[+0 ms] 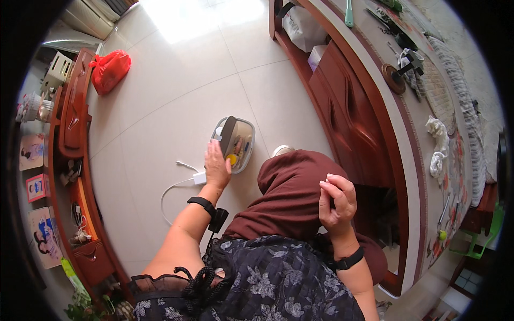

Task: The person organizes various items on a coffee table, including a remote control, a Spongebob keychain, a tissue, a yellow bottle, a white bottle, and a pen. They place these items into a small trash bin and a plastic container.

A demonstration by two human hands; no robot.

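My left hand (217, 166) is at the near left side of a clear plastic box (251, 146) on the floor, its fingers stretched out. Whether it touches the box is hard to tell. A dark grey panel (229, 134) stands tilted in the box. Beside it lie a yellow round item (231, 159) and several small things, too small to name. Next to my left wrist is a white power adapter (199, 178) with a white cable (164, 196). My right hand (339, 200) is above my right knee, fingers curled towards the thumb; nothing is plainly visible between them.
A red plastic bag (111, 72) sits on the floor by a wooden cabinet (76, 108) at left. To the right stands a red-brown wooden table (349, 108), bearing a crumpled white cloth (437, 146) and a black stand (401, 74). A white bag (303, 28) rests on its lower shelf.
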